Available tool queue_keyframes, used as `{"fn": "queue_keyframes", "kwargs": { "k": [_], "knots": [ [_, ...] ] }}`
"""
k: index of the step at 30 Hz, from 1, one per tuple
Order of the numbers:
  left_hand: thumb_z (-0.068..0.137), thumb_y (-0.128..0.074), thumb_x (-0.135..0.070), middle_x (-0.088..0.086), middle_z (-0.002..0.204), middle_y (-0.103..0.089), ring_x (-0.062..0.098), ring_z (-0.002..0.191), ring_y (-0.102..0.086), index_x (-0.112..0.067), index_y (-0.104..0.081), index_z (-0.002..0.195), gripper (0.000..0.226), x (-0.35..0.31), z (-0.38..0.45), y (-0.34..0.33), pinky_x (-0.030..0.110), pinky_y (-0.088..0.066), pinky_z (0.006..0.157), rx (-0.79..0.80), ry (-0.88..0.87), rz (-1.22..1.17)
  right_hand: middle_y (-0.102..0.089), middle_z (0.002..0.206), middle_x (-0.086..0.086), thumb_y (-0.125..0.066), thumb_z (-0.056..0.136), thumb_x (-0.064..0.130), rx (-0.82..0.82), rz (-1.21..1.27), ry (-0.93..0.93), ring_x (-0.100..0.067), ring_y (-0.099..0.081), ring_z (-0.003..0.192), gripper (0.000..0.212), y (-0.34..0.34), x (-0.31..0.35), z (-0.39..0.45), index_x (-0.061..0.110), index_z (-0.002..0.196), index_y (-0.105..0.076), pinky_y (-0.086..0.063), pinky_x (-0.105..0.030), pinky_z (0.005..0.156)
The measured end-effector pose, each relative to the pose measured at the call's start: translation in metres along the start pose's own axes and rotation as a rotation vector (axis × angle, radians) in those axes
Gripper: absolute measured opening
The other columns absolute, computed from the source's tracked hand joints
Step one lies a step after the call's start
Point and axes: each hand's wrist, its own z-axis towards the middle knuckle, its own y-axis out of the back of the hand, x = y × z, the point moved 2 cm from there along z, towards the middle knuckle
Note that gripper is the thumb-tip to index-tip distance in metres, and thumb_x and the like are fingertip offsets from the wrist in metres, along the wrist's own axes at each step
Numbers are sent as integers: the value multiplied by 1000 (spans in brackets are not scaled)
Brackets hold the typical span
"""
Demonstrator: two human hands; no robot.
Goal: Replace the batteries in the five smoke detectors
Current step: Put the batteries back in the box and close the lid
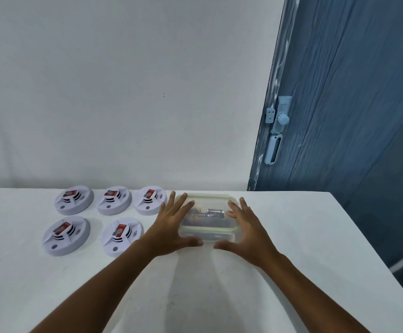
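Observation:
Several round white smoke detectors lie on the white table point(51, 296) in two rows, each with a red label on top: a back row starting at a detector point(74, 200) and a front row with one detector point(66, 236) and another point(122, 236). To their right stands a clear plastic container point(208, 218) with a lid; batteries show dimly inside. My left hand point(172, 225) lies against its left side with fingers spread over the lid and thumb along the front. My right hand point(246, 230) does the same on the right side.
The table meets a white wall at the back. Its right edge runs diagonally near a blue door point(351, 116) with a pale lock and handle point(277, 131). Bare table surface lies in front of the container and to its right.

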Motion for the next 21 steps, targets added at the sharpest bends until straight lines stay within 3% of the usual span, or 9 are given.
{"fn": "queue_keyframes", "kwargs": {
  "k": [3, 6, 11, 16, 21],
  "knots": [
    [70, -47, -84, 12, 155, -26, 34, 145, -10, -9, -41, 142, 104, 0, -4, -9, 49, -16, 112, -157, -42, -23, -3, 155, 20, -68, 61, 72, -70, 97, 31, -6, -40, 134, 105, -5, 0, 1, 33, 147, -24, -36, -27, 109],
    [74, -51, -77, 14, 150, -35, 35, 142, -21, -7, -47, 138, 95, -3, -6, -14, 51, -24, 108, -253, -38, -50, -6, 153, 21, -71, 63, 65, -129, 153, 53, 2, -46, 124, 98, -8, 1, 1, 30, 145, -31, -39, -15, 100],
    [77, -50, -74, 16, 148, -38, 36, 140, -25, -6, -48, 137, 91, -2, -7, -17, 51, -24, 108, -296, -54, -31, -4, 145, 40, -62, 66, 77, -180, 165, 131, -9, -39, 137, 92, -14, -4, 1, 36, 141, -28, -38, -20, 104],
    [83, -44, -72, 20, 145, -43, 38, 137, -30, -3, -51, 133, 85, -2, -6, -19, 51, -28, 106, -321, -64, 19, -26, 149, 13, -51, 81, 68, -273, 46, 250, -26, -45, 134, 77, -18, -6, 5, 17, 138, -41, -47, -39, 101],
    [82, -42, -75, 18, 144, -45, 38, 138, -31, -6, -53, 132, 87, -1, -6, -16, 53, -29, 108, -284, -42, 55, -52, 140, -2, -53, 77, 73, -276, -68, 232, -18, -31, 139, 81, -15, -11, 9, 11, 129, -54, -34, -45, 112]
  ]
}}
